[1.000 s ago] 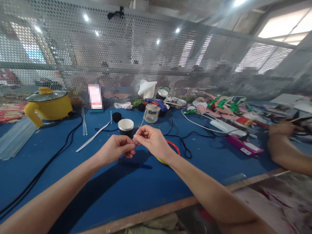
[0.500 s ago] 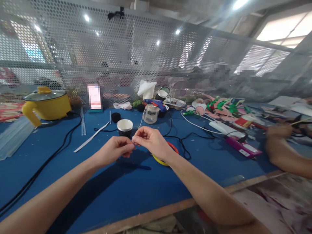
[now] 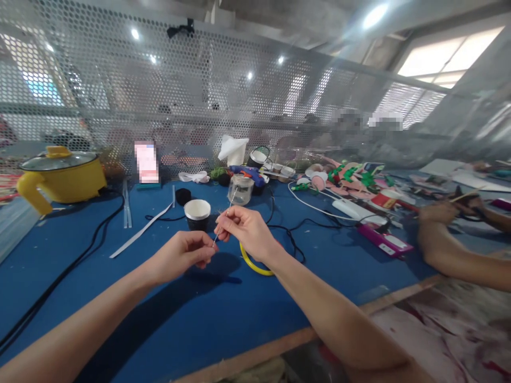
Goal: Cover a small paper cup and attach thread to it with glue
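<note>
Background: perforated metal panel [image 3: 131, 96] along the far side of a blue worktable [image 3: 191, 330].
Strand: one thin twisted strand [image 3: 216, 240], stretched slantwise between the two hands above the middle of the worktable, its upper part running on toward the far side.
Left hand [image 3: 179, 255]: thumb and fingers narrowed to a pinch on the strand's lower, nearer end.
Right hand [image 3: 247, 229]: pinching the same strand farther up, just beside the left.
Near cup: one black cup [image 3: 197, 219], upright, just beyond the hands, its white interior showing.
Jar: one transparent jar [image 3: 239, 191], right of the black cup and farther off; its contents are too unclear to tell.
Far cups: two, side by side; a white cup [image 3: 236, 158] with a white sheet [image 3: 233, 144] rising from it, and, to its right, a dark cup [image 3: 257, 158] with a white interior.
Pot: one yellow electric pot [image 3: 75, 178], far left, glass lid [image 3: 75, 159] on; contents hidden.
Glue gun: one blue glue gun [image 3: 249, 173], lying just beyond the jar.
Ring: one yellow ring [image 3: 253, 267], partly hidden by the right hand.
Left side: one white strip [image 3: 139, 235], one round black piece [image 3: 183, 197], two long clear sticks [image 3: 126, 207].
Right side: one purple power strip [image 3: 385, 242]; beyond it, a co-worker's hand [image 3: 439, 211], its grip too blurred to tell.
</note>
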Demonstrator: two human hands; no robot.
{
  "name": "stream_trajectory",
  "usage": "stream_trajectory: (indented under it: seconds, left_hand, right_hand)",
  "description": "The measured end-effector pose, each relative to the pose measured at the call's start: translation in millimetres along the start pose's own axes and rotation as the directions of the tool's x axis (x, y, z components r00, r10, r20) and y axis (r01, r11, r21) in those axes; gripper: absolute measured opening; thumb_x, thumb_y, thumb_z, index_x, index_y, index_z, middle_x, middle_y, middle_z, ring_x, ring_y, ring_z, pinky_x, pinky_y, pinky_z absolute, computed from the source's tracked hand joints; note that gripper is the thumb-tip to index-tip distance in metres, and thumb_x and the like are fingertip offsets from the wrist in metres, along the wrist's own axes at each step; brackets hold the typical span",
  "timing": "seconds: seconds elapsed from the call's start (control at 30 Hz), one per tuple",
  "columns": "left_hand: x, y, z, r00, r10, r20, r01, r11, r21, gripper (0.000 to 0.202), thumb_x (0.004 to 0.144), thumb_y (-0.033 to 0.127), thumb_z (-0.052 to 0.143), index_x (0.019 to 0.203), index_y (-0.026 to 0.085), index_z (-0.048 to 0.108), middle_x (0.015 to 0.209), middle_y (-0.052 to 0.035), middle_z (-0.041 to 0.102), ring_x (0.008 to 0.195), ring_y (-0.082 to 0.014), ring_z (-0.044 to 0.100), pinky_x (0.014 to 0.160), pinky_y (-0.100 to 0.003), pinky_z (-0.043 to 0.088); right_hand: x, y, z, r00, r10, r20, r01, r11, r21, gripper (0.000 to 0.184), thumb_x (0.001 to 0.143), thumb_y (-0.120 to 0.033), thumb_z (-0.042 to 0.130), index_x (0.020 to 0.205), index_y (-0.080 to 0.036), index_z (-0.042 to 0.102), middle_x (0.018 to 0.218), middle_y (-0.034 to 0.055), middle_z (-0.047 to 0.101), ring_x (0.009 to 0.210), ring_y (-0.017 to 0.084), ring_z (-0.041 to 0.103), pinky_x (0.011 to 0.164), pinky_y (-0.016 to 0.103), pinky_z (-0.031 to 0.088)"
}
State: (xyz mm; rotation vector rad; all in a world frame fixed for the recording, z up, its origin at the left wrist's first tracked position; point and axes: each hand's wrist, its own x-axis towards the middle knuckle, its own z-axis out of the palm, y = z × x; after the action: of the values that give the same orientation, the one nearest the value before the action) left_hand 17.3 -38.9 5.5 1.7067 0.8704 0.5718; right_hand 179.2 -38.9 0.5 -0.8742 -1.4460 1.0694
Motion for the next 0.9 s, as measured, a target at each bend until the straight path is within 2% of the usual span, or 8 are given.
stream_trajectory:
  seconds: [0.2, 0.43, 0.63, 0.77, 0.9]
  left_hand:
    - [-0.2, 0.3, 0.0, 1.0, -0.013, -0.02, 0.013, 1.0, 0.008, 0.015, 0.07, 0.027, 0.055, 0.069, 0.012, 0.054, 0.055, 0.004, 0.05, 0.049, -0.0057, 0.046, 0.047, -0.018, 0.035]
    - [1.2, -3.8, -4.3, 0.998, -0.057, -0.013, 0.057, 0.998, -0.001, 0.021, 0.07, 0.031, 0.056, 0.075, 0.01, 0.058, 0.057, 0.002, 0.055, 0.049, -0.0072, 0.051, 0.05, -0.02, 0.039]
    - [2.8, 1.9, -8.6, 0.994, -0.039, -0.106, 0.026, 0.993, -0.118, 0.026, 0.069, 0.034, 0.056, 0.08, 0.011, 0.059, 0.061, -0.0001, 0.06, 0.053, -0.0098, 0.056, 0.055, -0.023, 0.043]
    - [3.9, 0.4, -4.8, 0.992, -0.079, -0.095, 0.076, 0.996, -0.037, 0.018, 0.064, 0.027, 0.062, 0.072, 0.011, 0.06, 0.052, 0.002, 0.057, 0.048, -0.0081, 0.052, 0.049, -0.02, 0.041]
    - [4.6, -4.8, 0.9, 0.989, -0.089, -0.121, 0.094, 0.995, 0.034, 0.017, 0.064, 0.028, 0.061, 0.07, 0.012, 0.059, 0.053, 0.0023, 0.056, 0.049, -0.0087, 0.052, 0.048, -0.02, 0.041]
  right_hand:
    - [1.3, 2.8, -2.2, 1.0, 0.008, 0.014, -0.008, 1.0, -0.006, 0.014, 0.074, -0.026, 0.057, 0.068, -0.013, 0.056, 0.06, 0.0002, 0.061, 0.051, 0.007, 0.056, 0.05, 0.02, 0.047]
    - [3.7, 2.1, -4.2, 0.999, 0.002, -0.045, -0.003, 1.0, -0.03, 0.015, 0.074, -0.026, 0.056, 0.067, -0.013, 0.057, 0.059, 0.0008, 0.061, 0.05, 0.008, 0.056, 0.049, 0.02, 0.047]
    - [5.0, -1.1, -6.0, 0.991, 0.042, -0.127, -0.042, 0.999, 0.007, 0.014, 0.073, -0.025, 0.056, 0.066, -0.013, 0.056, 0.058, 0.0004, 0.061, 0.048, 0.007, 0.056, 0.048, 0.02, 0.047]
    - [4.4, -0.2, -6.0, 0.99, 0.047, -0.132, -0.047, 0.999, -0.001, 0.015, 0.073, -0.025, 0.057, 0.064, -0.013, 0.056, 0.057, 0.0004, 0.061, 0.049, 0.007, 0.056, 0.048, 0.02, 0.046]
    - [3.4, 1.3, -4.6, 0.99, 0.038, -0.133, -0.041, 0.999, -0.026, 0.015, 0.072, -0.026, 0.058, 0.065, -0.013, 0.055, 0.057, 0.0003, 0.06, 0.049, 0.008, 0.056, 0.048, 0.02, 0.047]
